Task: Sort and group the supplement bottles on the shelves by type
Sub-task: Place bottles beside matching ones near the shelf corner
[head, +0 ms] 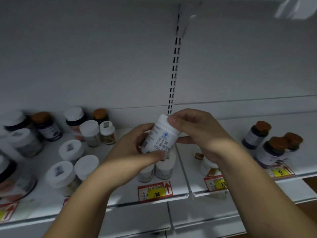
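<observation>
- Both hands lift one white bottle (158,134) above the shelf (120,201), tilted w/ label up, prob. to read its type.
- Left hand (137,145) fingers wrap its base; right hand (193,129) fingers curl round the cap end.
- Behind right: 3 brown-capped bottles (272,148) grouped; left: mixed white- and brown-capped ones, unsorted.

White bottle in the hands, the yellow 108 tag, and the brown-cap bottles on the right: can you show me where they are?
White bottle (158,136): head view, on its printed label.
108 tag (156,194): head view, on the yellow part.
Brown-cap bottles (272,150): head view, on the front bottle's dark neck.
</observation>
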The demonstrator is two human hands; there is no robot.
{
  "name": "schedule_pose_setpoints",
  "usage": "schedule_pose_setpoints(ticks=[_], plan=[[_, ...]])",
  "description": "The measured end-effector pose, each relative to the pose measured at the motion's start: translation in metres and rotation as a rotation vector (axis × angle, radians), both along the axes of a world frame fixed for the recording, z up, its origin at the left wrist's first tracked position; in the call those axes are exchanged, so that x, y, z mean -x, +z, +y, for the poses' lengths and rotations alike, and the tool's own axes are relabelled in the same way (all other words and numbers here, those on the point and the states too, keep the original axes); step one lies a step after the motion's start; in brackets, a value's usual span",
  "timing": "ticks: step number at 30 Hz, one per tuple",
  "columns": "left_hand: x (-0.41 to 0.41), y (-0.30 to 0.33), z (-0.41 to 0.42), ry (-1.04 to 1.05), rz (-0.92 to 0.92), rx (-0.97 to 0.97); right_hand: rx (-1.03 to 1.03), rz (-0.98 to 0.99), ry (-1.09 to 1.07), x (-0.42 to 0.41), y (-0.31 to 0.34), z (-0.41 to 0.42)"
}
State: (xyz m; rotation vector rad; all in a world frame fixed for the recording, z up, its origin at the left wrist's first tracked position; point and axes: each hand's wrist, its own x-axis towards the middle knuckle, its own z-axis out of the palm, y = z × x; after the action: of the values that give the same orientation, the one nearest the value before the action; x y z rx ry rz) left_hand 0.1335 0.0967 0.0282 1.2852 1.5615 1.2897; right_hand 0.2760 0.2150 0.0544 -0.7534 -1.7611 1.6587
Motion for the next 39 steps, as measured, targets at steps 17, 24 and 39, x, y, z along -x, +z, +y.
schedule_pose_setpoints(ticks=[17, 24, 39], plan=[[0.065, -0.003, -0.015, 0.518, 0.14, -0.007, -0.629, -0.297, -0.177, 0.088, -0.004, 0.044], [0.072, -0.004, -0.031, 0.538, 0.298, 0.152, -0.741, -0.757, 0.034, 0.127, -0.051, 0.051], [0.142, 0.003, -0.109, 0.621, 0.584, 0.048, -0.934, -0.384, 0.475, 0.286, -0.025, -0.066]])
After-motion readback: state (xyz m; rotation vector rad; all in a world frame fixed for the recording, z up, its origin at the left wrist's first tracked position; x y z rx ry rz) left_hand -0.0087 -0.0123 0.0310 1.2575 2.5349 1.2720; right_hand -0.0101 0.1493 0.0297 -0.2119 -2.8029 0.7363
